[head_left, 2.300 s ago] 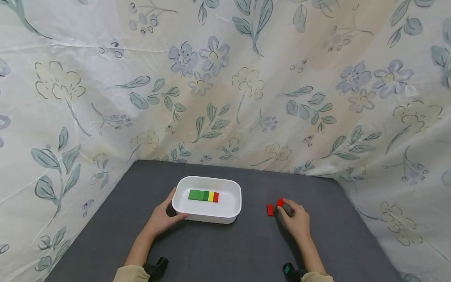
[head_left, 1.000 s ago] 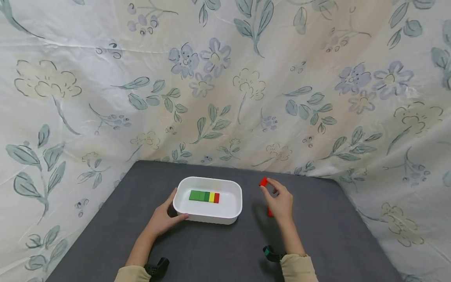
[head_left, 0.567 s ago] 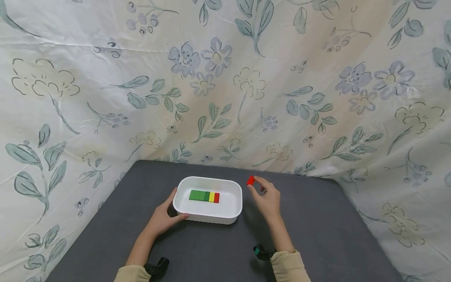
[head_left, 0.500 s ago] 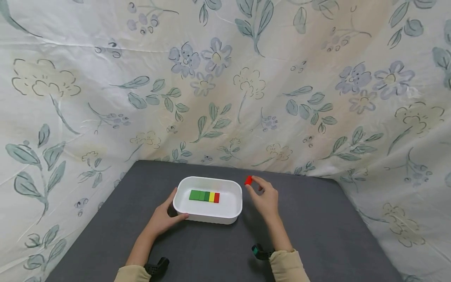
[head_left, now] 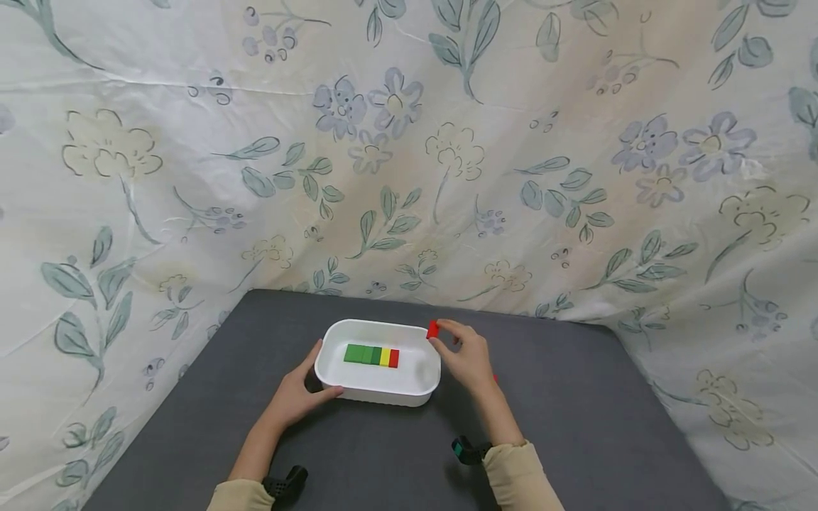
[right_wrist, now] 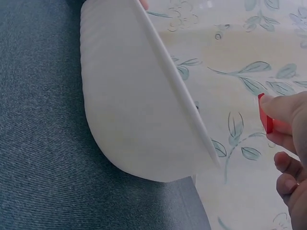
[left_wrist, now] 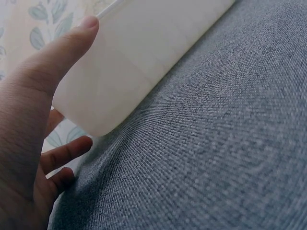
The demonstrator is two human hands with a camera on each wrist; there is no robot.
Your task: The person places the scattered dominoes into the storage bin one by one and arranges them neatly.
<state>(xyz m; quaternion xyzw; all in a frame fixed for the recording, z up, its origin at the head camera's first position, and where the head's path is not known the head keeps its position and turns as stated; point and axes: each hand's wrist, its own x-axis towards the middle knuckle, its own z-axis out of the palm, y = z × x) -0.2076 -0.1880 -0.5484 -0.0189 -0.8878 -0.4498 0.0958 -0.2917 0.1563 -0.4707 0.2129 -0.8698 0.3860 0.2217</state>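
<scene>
My right hand [head_left: 466, 357] pinches a red tile [head_left: 432, 329] between thumb and fingers, above the right end of a white plastic tub [head_left: 377, 389]. In the right wrist view the thin red tile [right_wrist: 265, 115] is tilted and stands apart from the tub wall [right_wrist: 129, 91]. At the tub's left end, my left hand [head_left: 295, 394] holds the corner, thumb along the near wall and fingers round the side. The left wrist view shows the thumb [left_wrist: 72, 48] against that wall. Inside the tub lies a row of green, yellow and red tiles [head_left: 372, 355], edge to edge.
A sliver of another red tile [head_left: 495, 379] peeks out beside my right wrist, mostly hidden by it. The tub stands on a dark grey cloth-covered table [head_left: 594, 411]. Floral fabric [head_left: 409, 163] hangs behind the table and along its sides.
My right hand has picked up one of two red tiles from the table and carried it left, from the table's right side to the tub's right rim. The left hand and tub stay put.
</scene>
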